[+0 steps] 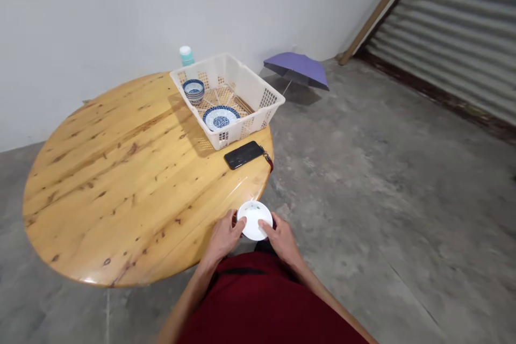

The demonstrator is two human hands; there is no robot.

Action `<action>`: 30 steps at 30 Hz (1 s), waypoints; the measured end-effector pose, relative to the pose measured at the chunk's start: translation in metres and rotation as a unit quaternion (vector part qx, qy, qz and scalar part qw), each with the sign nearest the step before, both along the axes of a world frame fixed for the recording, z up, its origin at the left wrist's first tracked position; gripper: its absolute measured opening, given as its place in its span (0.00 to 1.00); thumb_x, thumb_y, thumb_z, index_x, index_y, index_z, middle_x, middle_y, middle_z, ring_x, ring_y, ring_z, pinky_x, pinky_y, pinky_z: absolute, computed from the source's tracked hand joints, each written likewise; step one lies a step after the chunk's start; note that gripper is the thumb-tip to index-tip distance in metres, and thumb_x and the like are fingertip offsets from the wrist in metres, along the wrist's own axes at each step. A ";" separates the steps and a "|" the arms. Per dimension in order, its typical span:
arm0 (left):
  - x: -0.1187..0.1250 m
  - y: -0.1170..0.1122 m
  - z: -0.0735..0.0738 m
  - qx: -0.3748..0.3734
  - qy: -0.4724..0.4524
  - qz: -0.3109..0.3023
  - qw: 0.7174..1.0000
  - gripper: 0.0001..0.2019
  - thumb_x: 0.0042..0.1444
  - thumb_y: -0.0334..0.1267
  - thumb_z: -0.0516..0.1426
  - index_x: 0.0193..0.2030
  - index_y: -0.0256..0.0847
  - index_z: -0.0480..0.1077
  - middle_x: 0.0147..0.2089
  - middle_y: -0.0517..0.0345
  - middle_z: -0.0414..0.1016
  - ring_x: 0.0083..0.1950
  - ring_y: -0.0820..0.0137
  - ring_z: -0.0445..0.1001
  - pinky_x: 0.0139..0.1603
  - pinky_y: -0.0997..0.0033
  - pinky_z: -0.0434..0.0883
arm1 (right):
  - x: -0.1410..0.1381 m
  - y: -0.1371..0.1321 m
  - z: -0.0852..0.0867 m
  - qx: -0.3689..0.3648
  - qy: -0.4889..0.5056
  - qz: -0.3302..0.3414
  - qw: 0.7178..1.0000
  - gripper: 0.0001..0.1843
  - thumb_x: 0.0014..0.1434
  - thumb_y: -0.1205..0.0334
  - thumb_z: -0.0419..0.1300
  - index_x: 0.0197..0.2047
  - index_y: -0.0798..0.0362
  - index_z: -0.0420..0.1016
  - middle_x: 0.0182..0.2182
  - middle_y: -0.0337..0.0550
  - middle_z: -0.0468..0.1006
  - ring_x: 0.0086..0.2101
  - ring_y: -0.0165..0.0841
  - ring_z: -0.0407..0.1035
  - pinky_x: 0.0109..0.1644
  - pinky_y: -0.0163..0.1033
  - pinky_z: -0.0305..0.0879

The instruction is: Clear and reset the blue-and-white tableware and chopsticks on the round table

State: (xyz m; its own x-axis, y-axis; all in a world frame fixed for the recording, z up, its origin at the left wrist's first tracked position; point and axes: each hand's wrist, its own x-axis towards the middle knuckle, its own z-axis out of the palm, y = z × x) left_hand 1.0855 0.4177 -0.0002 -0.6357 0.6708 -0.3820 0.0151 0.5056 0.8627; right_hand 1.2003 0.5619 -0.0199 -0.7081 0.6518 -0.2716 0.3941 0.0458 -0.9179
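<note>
Between both hands I hold a small white dish (253, 217) close to my body, at the near right edge of the table. My left hand (226, 232) grips its left rim, thumb on the upper face. On the opposite rim, my right hand (281, 235) has its thumb pressed over the white surface, fingers underneath. Some small dark marks show near the far side of the dish. What the fingers touch beneath it is hidden.
A round wooden table (121, 188) bears a white plastic basket (258, 98) with blue-patterned bowls (194, 91) and a plate (221, 117) inside. A black phone (243, 155) lies in front. Behind stand a teal container (186, 56) and, on the floor, a purple umbrella (298, 67).
</note>
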 end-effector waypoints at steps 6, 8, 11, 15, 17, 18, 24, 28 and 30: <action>0.009 0.078 0.011 -0.006 0.014 -0.004 1.000 0.19 0.64 0.52 0.51 0.48 0.39 0.70 0.40 0.52 0.78 0.36 0.66 0.74 0.38 0.67 0.71 | 0.008 0.081 -0.002 -0.030 0.008 0.001 1.000 0.26 0.50 0.41 0.60 0.40 0.57 0.77 0.32 0.48 0.82 0.31 0.39 0.74 0.33 0.40 0.70; 0.015 0.112 0.014 -0.004 0.020 -0.004 1.000 0.18 0.65 0.51 0.50 0.46 0.39 0.70 0.38 0.53 0.78 0.36 0.66 0.74 0.37 0.68 0.70 | 0.014 0.115 -0.003 -0.029 0.002 0.000 1.000 0.27 0.50 0.41 0.61 0.40 0.57 0.77 0.32 0.49 0.82 0.31 0.40 0.75 0.33 0.40 0.71; 0.025 0.160 0.017 -0.012 0.029 0.004 0.999 0.17 0.65 0.52 0.50 0.43 0.40 0.70 0.35 0.55 0.75 0.35 0.66 0.74 0.36 0.69 0.69 | 0.022 0.165 0.001 -0.025 -0.006 0.005 1.000 0.27 0.50 0.40 0.61 0.41 0.56 0.77 0.34 0.50 0.82 0.33 0.42 0.76 0.32 0.40 0.72; 0.036 0.205 0.021 0.003 -0.004 0.038 0.999 0.18 0.65 0.55 0.50 0.41 0.42 0.69 0.35 0.57 0.76 0.36 0.67 0.74 0.37 0.70 0.69 | 0.024 0.219 0.013 -0.015 -0.018 0.046 0.999 0.28 0.50 0.39 0.60 0.41 0.56 0.77 0.33 0.50 0.83 0.32 0.42 0.77 0.32 0.41 0.73; 0.039 0.220 0.026 0.021 -0.026 0.055 0.998 0.18 0.65 0.55 0.49 0.41 0.42 0.68 0.34 0.57 0.75 0.36 0.66 0.75 0.38 0.70 0.70 | 0.019 0.240 0.021 -0.008 -0.018 0.074 0.997 0.27 0.50 0.40 0.60 0.40 0.55 0.77 0.33 0.49 0.83 0.32 0.42 0.77 0.33 0.41 0.74; 0.039 0.226 0.030 0.027 -0.035 0.063 0.997 0.17 0.65 0.54 0.49 0.41 0.42 0.67 0.33 0.57 0.75 0.36 0.66 0.76 0.38 0.69 0.70 | 0.015 0.249 0.025 -0.007 -0.016 0.087 0.996 0.26 0.50 0.40 0.60 0.40 0.55 0.78 0.32 0.49 0.83 0.31 0.41 0.76 0.33 0.41 0.74; 0.013 0.243 0.059 0.042 -0.091 0.107 0.989 0.15 0.62 0.53 0.52 0.40 0.41 0.65 0.38 0.54 0.76 0.37 0.65 0.78 0.39 0.66 0.74 | -0.028 0.281 0.051 -0.029 0.003 0.155 0.987 0.25 0.49 0.41 0.62 0.38 0.55 0.79 0.31 0.48 0.83 0.31 0.41 0.76 0.32 0.40 0.73; -0.021 0.243 0.078 0.101 -0.098 0.097 0.985 0.17 0.62 0.54 0.55 0.42 0.41 0.66 0.42 0.53 0.77 0.41 0.66 0.77 0.42 0.67 0.76 | -0.065 0.291 0.073 -0.027 0.024 0.181 0.983 0.27 0.48 0.41 0.63 0.40 0.56 0.79 0.33 0.48 0.83 0.31 0.41 0.76 0.33 0.39 0.71; -0.039 0.243 0.086 0.117 -0.090 0.090 0.985 0.18 0.62 0.54 0.55 0.43 0.40 0.67 0.43 0.52 0.77 0.41 0.66 0.77 0.43 0.66 0.76 | -0.085 0.295 0.085 -0.019 0.032 0.191 0.981 0.27 0.48 0.41 0.63 0.40 0.57 0.80 0.32 0.48 0.83 0.31 0.39 0.75 0.31 0.38 0.70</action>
State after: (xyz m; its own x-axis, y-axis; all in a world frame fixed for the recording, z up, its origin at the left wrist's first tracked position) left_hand 1.0466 0.6607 0.0860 -0.6881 0.6368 -0.3480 -0.2202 0.2737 0.9363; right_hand 1.1155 0.8573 0.0652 -0.9152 0.3256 -0.2375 0.2961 0.1432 -0.9444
